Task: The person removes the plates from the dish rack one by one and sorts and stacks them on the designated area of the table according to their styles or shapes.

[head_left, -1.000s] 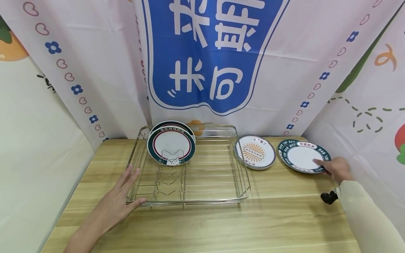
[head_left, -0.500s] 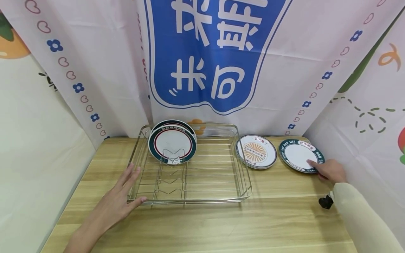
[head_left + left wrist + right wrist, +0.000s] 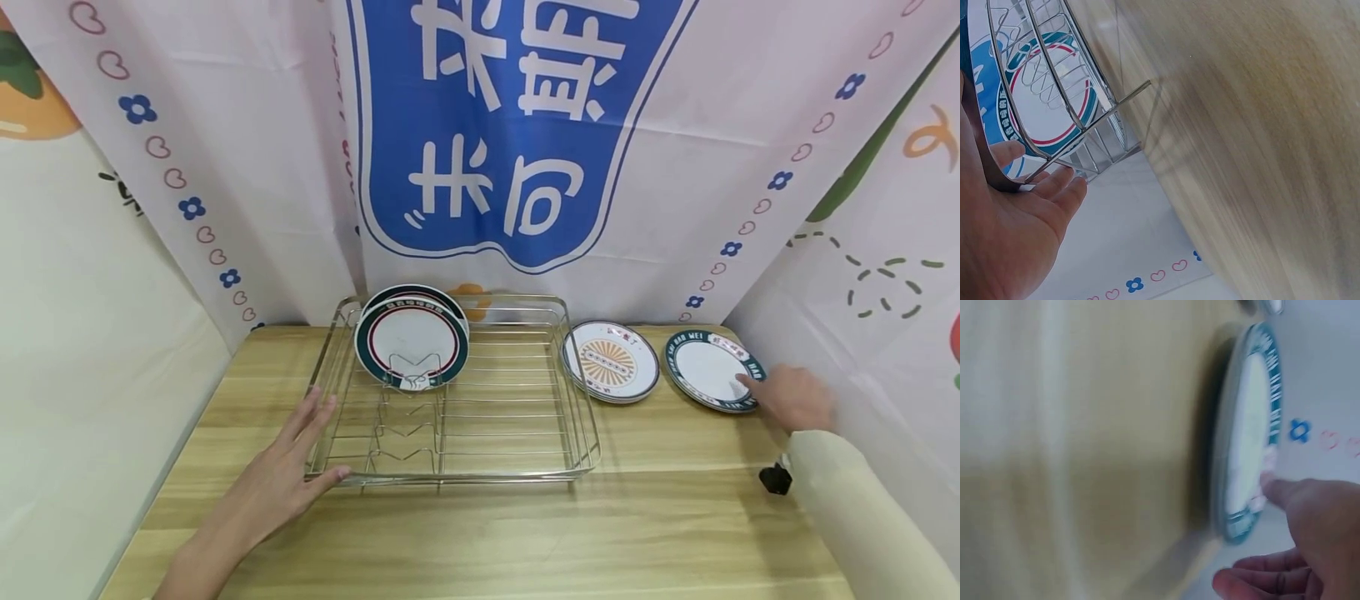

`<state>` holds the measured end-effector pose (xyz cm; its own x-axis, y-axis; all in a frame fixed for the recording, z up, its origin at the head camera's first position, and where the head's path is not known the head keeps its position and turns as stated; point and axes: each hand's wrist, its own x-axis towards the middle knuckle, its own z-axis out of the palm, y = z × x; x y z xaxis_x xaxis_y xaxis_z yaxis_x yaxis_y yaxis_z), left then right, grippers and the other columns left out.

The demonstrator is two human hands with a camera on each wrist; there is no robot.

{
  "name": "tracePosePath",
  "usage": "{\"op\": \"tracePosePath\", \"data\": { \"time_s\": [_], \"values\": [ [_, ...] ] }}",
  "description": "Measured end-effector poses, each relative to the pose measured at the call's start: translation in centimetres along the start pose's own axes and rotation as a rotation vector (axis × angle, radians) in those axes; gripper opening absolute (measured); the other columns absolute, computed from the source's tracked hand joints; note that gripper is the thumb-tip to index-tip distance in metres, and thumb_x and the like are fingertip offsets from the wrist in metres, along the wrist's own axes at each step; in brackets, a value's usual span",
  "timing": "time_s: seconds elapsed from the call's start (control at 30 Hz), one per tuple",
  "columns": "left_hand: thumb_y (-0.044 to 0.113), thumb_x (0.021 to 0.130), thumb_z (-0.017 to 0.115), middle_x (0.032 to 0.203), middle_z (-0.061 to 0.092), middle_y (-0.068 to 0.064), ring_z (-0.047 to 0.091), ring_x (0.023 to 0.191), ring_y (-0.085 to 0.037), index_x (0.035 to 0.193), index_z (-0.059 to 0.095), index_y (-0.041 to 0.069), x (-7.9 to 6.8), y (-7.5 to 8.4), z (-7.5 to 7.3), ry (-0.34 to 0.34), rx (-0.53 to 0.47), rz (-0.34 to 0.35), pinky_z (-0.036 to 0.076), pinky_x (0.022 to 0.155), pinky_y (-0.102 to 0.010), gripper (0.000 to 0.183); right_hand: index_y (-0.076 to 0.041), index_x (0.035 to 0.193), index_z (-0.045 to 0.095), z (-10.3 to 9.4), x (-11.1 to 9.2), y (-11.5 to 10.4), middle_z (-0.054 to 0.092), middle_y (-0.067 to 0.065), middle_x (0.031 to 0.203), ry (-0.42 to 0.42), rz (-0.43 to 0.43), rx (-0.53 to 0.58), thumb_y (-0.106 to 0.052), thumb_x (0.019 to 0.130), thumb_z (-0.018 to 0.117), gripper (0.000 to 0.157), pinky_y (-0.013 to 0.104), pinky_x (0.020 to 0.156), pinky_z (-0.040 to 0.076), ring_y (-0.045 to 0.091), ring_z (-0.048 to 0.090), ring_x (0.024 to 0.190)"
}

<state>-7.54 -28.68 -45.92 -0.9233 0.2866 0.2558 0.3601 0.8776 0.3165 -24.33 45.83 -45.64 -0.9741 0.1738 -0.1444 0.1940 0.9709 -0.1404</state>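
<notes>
At the front left corner of a wire dish rack [image 3: 450, 478], my left hand [image 3: 281, 475] rests with its fingers spread. The left wrist view has these fingers [image 3: 1054, 182] against the rack's wire frame. To the right, a stack of white plates [image 3: 708, 373] with green lettered rims lies on the table. My right hand [image 3: 798, 398] is beside this stack, blurred, its thumb over the rim. Seen from the right wrist, the thumb [image 3: 1279, 487] reaches the top plate's rim while the other fingers sit off the stack, loosely bent. Two green-rimmed plates [image 3: 411, 342] stand upright in the rack.
A stack of smaller plates [image 3: 611, 362] with an orange sunburst lies between the rack and the green-rimmed stack. Behind the wooden table [image 3: 487, 542] hangs a printed cloth [image 3: 285, 250]. Another cloth [image 3: 900, 350] closes the right side.
The top green-rimmed plate, earlier held offset to the right, now sits lined up on its stack. My right hand went left with it, then back slightly right. My left hand stayed put.
</notes>
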Motion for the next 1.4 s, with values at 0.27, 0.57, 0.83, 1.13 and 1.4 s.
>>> {"op": "tracePosePath", "data": {
  "time_s": [0.27,0.57,0.83,1.13,1.4],
  "values": [
    [0.048,0.098,0.073,0.178,0.006,-0.016,0.054,0.131,-0.06,0.17,0.021,0.009,-0.1,-0.1,-0.1,0.009,0.016,0.007,0.059,0.087,-0.067,0.097,-0.003,0.071,0.061,-3.9,-0.1,-7.2,0.06,0.023,0.071,0.176,-0.142,-0.084,-0.047,0.106,0.051,0.057,0.057,0.051,0.047,0.043,0.06,0.066],
    [0.048,0.099,0.072,0.178,0.005,-0.015,0.055,0.131,-0.058,0.171,0.018,0.013,0.4,0.0,-0.2,-0.004,0.012,0.012,0.061,0.086,-0.064,0.097,-0.012,0.065,0.049,-8.7,-3.2,-19.6,0.047,0.007,0.057,0.308,-0.345,-0.102,-0.052,0.104,0.057,0.057,0.039,0.043,0.037,0.027,0.049,0.053],
    [0.048,0.099,0.073,0.178,0.005,-0.015,0.055,0.13,-0.059,0.171,0.017,0.014,0.2,-0.2,-0.1,-0.006,0.0,0.003,0.059,0.087,-0.067,0.097,-0.006,0.09,0.074,-11.6,-4.7,-28.3,0.067,0.008,0.071,0.264,-0.491,-0.143,-0.056,0.101,0.065,0.052,0.034,0.044,0.043,0.023,0.057,0.057],
    [0.048,0.099,0.072,0.178,0.006,-0.015,0.055,0.13,-0.059,0.17,0.02,0.012,0.1,-0.2,-0.1,-0.007,0.002,0.0,0.061,0.086,-0.064,0.096,-0.007,0.109,0.078,-12.1,-5.3,-35.5,0.07,0.007,0.074,0.212,-0.641,-0.166,-0.055,0.099,0.069,0.05,0.032,0.046,0.042,0.021,0.059,0.057],
    [0.048,0.099,0.072,0.178,0.006,-0.016,0.058,0.126,-0.059,0.17,0.02,0.012,0.2,-0.1,-0.1,-0.007,0.01,0.003,0.062,0.082,-0.063,0.096,-0.01,0.104,0.078,-11.6,-4.7,-41.0,0.056,-0.002,0.066,0.151,-0.824,-0.086,-0.051,0.102,0.067,0.043,0.028,0.052,0.04,0.013,0.048,0.056]
  ]
}}
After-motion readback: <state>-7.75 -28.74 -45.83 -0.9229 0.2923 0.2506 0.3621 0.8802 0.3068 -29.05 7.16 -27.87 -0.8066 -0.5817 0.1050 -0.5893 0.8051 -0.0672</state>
